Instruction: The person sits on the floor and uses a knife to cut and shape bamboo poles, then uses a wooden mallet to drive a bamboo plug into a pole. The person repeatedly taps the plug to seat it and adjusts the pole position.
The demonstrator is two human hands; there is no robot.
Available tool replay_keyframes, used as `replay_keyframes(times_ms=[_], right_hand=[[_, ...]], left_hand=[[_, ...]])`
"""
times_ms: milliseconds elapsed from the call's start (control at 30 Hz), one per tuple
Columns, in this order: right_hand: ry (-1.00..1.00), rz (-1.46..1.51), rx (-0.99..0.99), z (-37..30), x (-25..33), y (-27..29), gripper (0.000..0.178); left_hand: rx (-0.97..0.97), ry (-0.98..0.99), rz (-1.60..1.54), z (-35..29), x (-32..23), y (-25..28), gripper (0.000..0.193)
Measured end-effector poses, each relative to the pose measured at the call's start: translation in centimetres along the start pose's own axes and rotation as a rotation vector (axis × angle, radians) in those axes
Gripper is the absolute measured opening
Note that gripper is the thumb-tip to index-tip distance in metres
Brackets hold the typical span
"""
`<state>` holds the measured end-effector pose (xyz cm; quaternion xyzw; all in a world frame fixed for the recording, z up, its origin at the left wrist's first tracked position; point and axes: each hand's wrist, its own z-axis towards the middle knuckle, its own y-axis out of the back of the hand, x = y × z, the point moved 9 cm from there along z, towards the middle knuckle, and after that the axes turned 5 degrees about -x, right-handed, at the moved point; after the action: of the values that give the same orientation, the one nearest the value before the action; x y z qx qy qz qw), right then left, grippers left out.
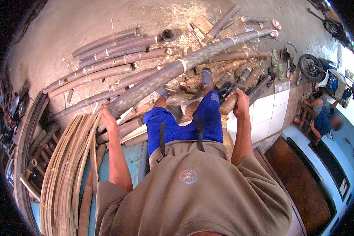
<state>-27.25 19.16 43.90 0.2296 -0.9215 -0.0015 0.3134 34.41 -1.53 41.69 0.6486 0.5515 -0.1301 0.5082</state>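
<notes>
A long, dark, mottled bamboo pole [157, 76] with pale rings at its joints runs slantwise before me, from near left to far right. My left hand [109, 119] is at its near end, fingers against the underside and side; part of the grip is hidden. My right hand [240, 103] is closed round a short, thick round piece of wood [228, 105], its blunt end pointing toward me. Beyond that hand lie dark tools or offcuts too jumbled to make out.
Several cut bamboo lengths [118, 61] lie on the floor ahead, among wood shavings [185, 15]. Bundled bamboo strips [61, 173] stand at my left. Sandals [281, 72], white tiles [263, 114] and a motorbike [334, 80] are on the right, where another person [322, 116] sits.
</notes>
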Motion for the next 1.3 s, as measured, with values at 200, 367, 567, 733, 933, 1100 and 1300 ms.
replay_keyframes(times_ms=[200, 367, 567, 733, 933, 1100, 1300], right_hand=[[0.062, -0.335, -0.013, 9.8, 3.5, 3.3, 0.021], [0.526, -1.011, -0.088, 25.8, 3.3, 10.0, 0.035], [0.653, -1.220, 0.031, 34.2, 0.0, 11.7, 0.045], [0.611, -1.261, 0.117, 42.4, -6.5, 13.4, 0.052], [0.670, -1.308, 0.093, 49.7, -15.4, 13.8, 0.070], [0.690, -1.259, 0.127, 54.9, -20.5, 16.8, 0.071], [0.780, -1.340, -0.002, 59.1, -23.0, 19.8, 0.081]], left_hand=[[-0.019, 0.274, -0.138, -0.1, 6.0, 2.2, 0.047], [-0.256, 0.489, -0.064, -5.4, 6.5, 2.9, 0.056], [-0.339, 0.517, 0.049, -4.7, 11.3, 1.3, 0.052], [-0.357, 0.549, -0.036, 1.3, 21.6, 0.9, 0.054], [-0.325, 0.468, -0.046, 7.5, 29.5, -3.9, 0.046], [-0.230, 0.352, -0.018, 12.1, 35.9, -9.0, 0.050], [-0.271, 0.281, -0.075, 14.1, 39.9, -12.9, 0.052]])
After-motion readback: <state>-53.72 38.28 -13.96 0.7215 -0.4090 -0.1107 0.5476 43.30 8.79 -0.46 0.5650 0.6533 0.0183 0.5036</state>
